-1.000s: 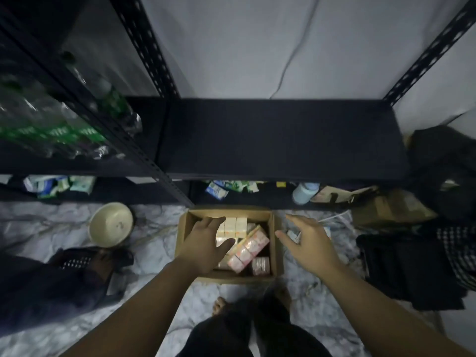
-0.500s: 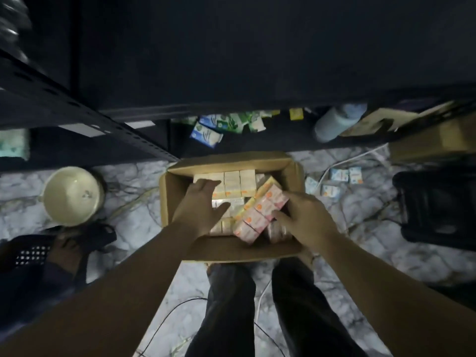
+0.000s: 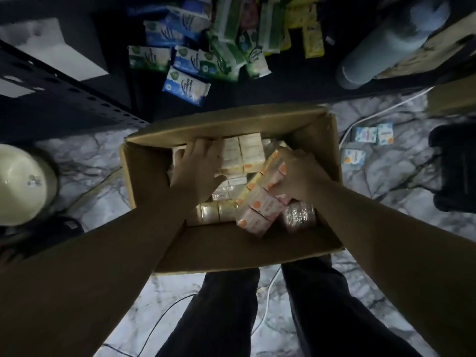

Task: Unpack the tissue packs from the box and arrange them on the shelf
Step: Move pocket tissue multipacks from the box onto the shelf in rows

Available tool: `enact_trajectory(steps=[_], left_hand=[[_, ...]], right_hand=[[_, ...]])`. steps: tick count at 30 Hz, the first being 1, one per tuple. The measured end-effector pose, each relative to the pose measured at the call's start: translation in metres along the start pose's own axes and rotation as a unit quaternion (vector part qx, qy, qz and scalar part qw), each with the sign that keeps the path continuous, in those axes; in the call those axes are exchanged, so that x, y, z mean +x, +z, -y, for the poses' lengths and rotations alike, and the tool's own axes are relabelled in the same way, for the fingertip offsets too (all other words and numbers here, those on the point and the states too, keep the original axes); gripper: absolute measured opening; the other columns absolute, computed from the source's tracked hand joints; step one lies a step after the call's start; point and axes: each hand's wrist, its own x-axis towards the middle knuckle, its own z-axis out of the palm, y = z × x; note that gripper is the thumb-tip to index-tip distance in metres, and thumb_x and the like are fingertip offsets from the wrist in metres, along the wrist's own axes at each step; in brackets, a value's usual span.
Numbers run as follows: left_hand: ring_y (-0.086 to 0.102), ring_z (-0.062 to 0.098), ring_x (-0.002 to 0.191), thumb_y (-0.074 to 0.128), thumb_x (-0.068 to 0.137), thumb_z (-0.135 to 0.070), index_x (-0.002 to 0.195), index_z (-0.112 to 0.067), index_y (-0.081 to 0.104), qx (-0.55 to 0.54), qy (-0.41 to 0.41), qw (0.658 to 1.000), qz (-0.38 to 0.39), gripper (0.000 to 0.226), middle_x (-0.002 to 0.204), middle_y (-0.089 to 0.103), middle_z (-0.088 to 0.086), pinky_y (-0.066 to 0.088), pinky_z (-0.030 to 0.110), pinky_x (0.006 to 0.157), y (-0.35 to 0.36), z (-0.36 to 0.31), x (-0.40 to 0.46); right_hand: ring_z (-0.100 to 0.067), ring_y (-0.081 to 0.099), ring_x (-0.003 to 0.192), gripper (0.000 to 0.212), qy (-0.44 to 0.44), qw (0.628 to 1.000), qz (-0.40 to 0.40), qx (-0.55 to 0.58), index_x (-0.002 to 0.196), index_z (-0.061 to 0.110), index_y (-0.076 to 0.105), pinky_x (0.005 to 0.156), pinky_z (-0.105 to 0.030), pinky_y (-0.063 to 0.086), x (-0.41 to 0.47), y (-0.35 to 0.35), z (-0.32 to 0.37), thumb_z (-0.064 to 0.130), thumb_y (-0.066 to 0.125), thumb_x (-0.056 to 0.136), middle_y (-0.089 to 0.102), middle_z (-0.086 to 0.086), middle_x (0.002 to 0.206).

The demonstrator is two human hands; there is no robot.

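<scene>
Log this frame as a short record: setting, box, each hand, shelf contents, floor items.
setting: person standing over an open box on marble floor, in front of a dark shelf
box: holds cream, pink and clear-wrapped tissue packs
left hand: flat on the cream packs
right hand: grips the pink multipack
shelf: blue and green packs, grey bottle
floor: pale bowl, small loose packs

A storeroom or small shop's stock corner: black slotted-steel shelving (image 3: pixel 77 91) holding piled tissue packs (image 3: pixel 185 85), an open cardboard box (image 3: pixel 231 253) of stock on the marble-patterned floor (image 3: pixel 386 176), loose cables trailing nearby.
</scene>
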Motion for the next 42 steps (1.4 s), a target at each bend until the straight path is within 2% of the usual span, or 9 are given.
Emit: enact_trajectory(steps=[3, 7, 12, 16, 21, 27, 32, 37, 42], left_hand=[[0.044, 0.034, 0.13, 0.08, 0.076, -0.058, 0.144, -0.024, 0.047, -0.003, -0.016, 1.0, 0.004, 0.083, 0.139, 0.046, 0.01, 0.039, 0.056, 0.109, 0.002, 0.003, 0.002], [0.051, 0.034, 0.129, 0.085, 0.071, -0.054, 0.137, -0.022, 0.053, -0.05, -0.004, 0.998, 0.024, 0.08, 0.136, 0.056, 0.01, 0.033, 0.053, 0.117, 0.0, 0.008, -0.007], [0.053, 0.029, 0.124, 0.071, 0.067, -0.074, 0.147, -0.028, 0.045, -0.091, -0.015, 0.995, 0.041, 0.095, 0.138, 0.06, 0.004, 0.047, 0.046, 0.104, -0.02, 0.014, -0.041], [0.053, 0.032, 0.123, 0.074, 0.07, -0.07, 0.147, -0.028, 0.05, -0.115, -0.019, 0.993, 0.002, 0.091, 0.133, 0.062, 0.004, 0.046, 0.046, 0.103, -0.059, 0.012, -0.072], [0.06, 0.028, 0.114, 0.063, 0.068, -0.068, 0.135, -0.024, 0.062, -0.151, 0.014, 0.988, -0.034, 0.079, 0.115, 0.073, 0.001, 0.045, 0.04, 0.099, -0.141, -0.002, -0.109], [0.06, 0.02, 0.108, 0.087, 0.069, -0.047, 0.13, -0.029, 0.067, -0.247, 0.004, 0.963, -0.104, 0.066, 0.11, 0.069, -0.002, 0.043, 0.033, 0.086, -0.275, -0.024, -0.169], [0.061, 0.015, 0.107, 0.085, 0.065, -0.058, 0.131, -0.032, 0.067, -0.24, 0.016, 0.956, -0.166, 0.073, 0.114, 0.069, -0.008, 0.046, 0.031, 0.088, -0.384, -0.041, -0.228], [0.055, 0.01, 0.103, 0.093, 0.067, -0.044, 0.132, -0.033, 0.066, -0.223, 0.041, 0.945, -0.234, 0.071, 0.108, 0.063, -0.011, 0.037, 0.012, 0.083, -0.487, -0.071, -0.294], [0.058, 0.009, 0.106, 0.088, 0.068, -0.055, 0.132, -0.038, 0.065, -0.194, 0.093, 0.927, -0.306, 0.071, 0.113, 0.065, -0.014, 0.047, 0.03, 0.091, -0.584, -0.101, -0.343]], right_hand=[[-0.029, 0.052, 0.122, 0.082, -0.02, 0.997, 0.002, -0.07, 0.131, 0.035, 0.061, 0.103, -0.046, 0.045, 0.003, 0.003, 0.001, 0.059, 0.09, 0.058, 0.062, 0.003, 0.134], [-0.022, 0.066, 0.107, 0.063, -0.017, 0.999, 0.018, -0.023, 0.117, 0.036, 0.074, 0.093, -0.04, 0.056, -0.003, -0.001, -0.002, 0.05, 0.094, 0.059, 0.072, 0.003, 0.122], [-0.022, 0.067, 0.103, 0.048, -0.047, 0.997, -0.053, -0.01, 0.114, 0.033, 0.077, 0.086, -0.038, 0.057, -0.036, -0.019, -0.001, 0.041, 0.092, 0.069, 0.069, 0.0, 0.121], [-0.024, 0.065, 0.105, 0.036, -0.073, 0.993, -0.093, -0.015, 0.109, 0.036, 0.078, 0.089, -0.041, 0.056, -0.074, -0.043, 0.003, 0.044, 0.087, 0.075, 0.069, -0.001, 0.116], [-0.019, 0.069, 0.093, 0.035, -0.094, 0.987, -0.125, 0.028, 0.102, 0.044, 0.079, 0.084, -0.038, 0.056, -0.128, -0.104, 0.012, 0.053, 0.085, 0.07, 0.073, 0.006, 0.102], [-0.018, 0.061, 0.084, 0.041, -0.18, 0.96, -0.207, 0.055, 0.107, 0.028, 0.081, 0.077, -0.035, 0.05, -0.228, -0.207, 0.028, 0.04, 0.092, 0.07, 0.064, 0.004, 0.095], [-0.012, 0.064, 0.082, 0.044, -0.218, 0.928, -0.283, 0.11, 0.103, 0.023, 0.082, 0.079, -0.034, 0.055, -0.326, -0.29, 0.044, 0.039, 0.096, 0.064, 0.071, 0.005, 0.1], [-0.006, 0.062, 0.102, 0.048, -0.244, 0.899, -0.335, 0.138, 0.105, 0.026, 0.081, 0.09, -0.025, 0.05, -0.422, -0.368, 0.055, 0.047, 0.091, 0.063, 0.066, 0.018, 0.107], [-0.007, 0.067, 0.102, 0.047, -0.303, 0.841, -0.417, 0.162, 0.102, 0.026, 0.082, 0.095, -0.035, 0.053, -0.495, -0.434, 0.068, 0.043, 0.094, 0.061, 0.07, 0.018, 0.106]])
